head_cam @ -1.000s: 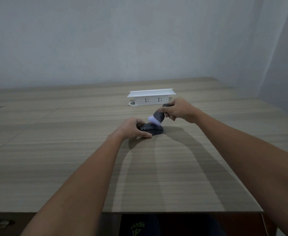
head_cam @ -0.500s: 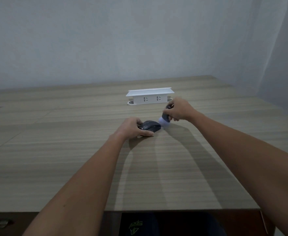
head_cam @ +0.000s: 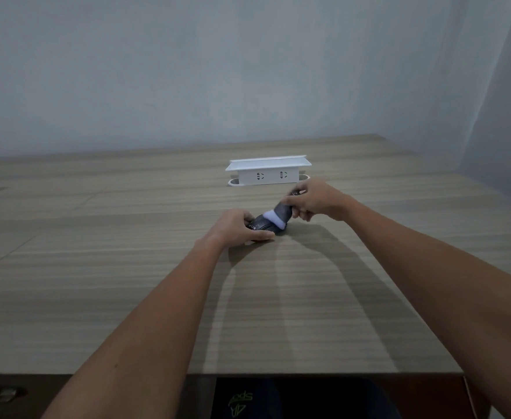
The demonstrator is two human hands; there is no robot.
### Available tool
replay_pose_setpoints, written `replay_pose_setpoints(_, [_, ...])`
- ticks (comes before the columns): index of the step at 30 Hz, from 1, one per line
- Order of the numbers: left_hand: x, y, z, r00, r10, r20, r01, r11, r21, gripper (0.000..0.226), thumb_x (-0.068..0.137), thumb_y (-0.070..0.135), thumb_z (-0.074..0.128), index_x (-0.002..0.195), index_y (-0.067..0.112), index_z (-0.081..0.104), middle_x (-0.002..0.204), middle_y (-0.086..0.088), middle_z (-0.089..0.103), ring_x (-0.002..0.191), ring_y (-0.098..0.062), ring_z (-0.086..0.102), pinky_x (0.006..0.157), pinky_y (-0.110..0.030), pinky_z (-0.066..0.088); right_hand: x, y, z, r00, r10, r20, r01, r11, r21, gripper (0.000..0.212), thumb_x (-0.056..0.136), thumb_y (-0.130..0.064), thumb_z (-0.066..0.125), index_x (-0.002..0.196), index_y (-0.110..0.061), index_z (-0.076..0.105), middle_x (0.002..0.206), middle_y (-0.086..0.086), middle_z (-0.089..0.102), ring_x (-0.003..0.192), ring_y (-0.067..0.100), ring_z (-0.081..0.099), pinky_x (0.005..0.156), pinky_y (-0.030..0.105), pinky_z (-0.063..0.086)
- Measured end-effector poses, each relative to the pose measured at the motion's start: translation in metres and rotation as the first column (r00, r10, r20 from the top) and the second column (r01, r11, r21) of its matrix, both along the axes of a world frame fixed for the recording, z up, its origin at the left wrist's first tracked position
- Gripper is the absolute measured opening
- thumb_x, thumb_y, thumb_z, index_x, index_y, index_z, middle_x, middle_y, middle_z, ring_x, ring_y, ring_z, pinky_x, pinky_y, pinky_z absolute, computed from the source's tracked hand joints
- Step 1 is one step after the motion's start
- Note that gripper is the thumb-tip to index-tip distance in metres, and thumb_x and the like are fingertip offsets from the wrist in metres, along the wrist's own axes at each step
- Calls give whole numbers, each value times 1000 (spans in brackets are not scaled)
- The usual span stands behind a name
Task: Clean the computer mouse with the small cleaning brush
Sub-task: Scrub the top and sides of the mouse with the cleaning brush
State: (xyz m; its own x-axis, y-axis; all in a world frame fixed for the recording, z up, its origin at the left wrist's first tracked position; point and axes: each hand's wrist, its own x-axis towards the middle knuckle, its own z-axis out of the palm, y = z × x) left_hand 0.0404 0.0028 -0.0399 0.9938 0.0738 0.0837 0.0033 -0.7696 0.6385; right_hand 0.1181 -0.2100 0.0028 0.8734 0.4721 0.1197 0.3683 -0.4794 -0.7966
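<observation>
One small dark grey plastic computer mouse [head_cam: 263, 227] sits on the wide wooden table [head_cam: 157, 282], out in the middle. The left hand [head_cam: 238, 228] is curled around its near side and holds it down. The right hand [head_cam: 314, 199] is closed on a little brush with a dark grey handle and white bristles [head_cam: 279, 216]. The bristles touch the top of the mouse. Just behind stands a white box of power sockets [head_cam: 267, 172], near a pale wall [head_cam: 248, 71].
</observation>
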Motion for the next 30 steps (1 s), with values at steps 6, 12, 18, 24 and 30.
replay_pose_setpoints(6, [3,0,-2,1000,5,-9,-6,1000,-6,46,65,55,85,87,15,76,63,6,67,48,1,54,43,-11,35,1,-3,3,997,-39,70,35,997,68,15,94,-12,66,95,1,71,60,7,64,39,11,51,44,23,45])
replay_pose_setpoints(12, [4,0,-2,1000,-7,-10,7,1000,-7,46,67,50,86,91,12,76,66,4,68,50,0,56,39,-8,35,6,0,-1,973,-74,219,119,973,-197,14,91,-13,66,93,-2,73,69,10,70,37,8,53,37,16,44])
replay_pose_setpoints(18, [4,3,-1,999,-32,-30,32,999,19,43,66,53,85,90,17,76,68,3,71,54,-5,58,43,-10,36,-1,10,6,997,26,74,-24,999,-27,17,93,-13,67,96,2,72,60,7,65,39,11,50,41,20,44])
replay_pose_setpoints(24, [5,4,-1,998,-51,-45,52,998,22,42,68,54,83,91,20,76,72,3,72,58,-8,58,52,-19,39,2,16,14,983,-11,184,31,994,-108,17,88,-18,68,90,-3,75,59,4,68,40,15,49,45,22,43])
replay_pose_setpoints(30, [6,6,-2,996,-71,-45,72,997,4,44,68,54,83,97,22,78,84,-2,78,68,-11,64,59,-23,46,0,22,16,961,47,272,52,937,-346,17,82,-10,63,68,-9,72,62,6,72,50,17,59,53,30,54])
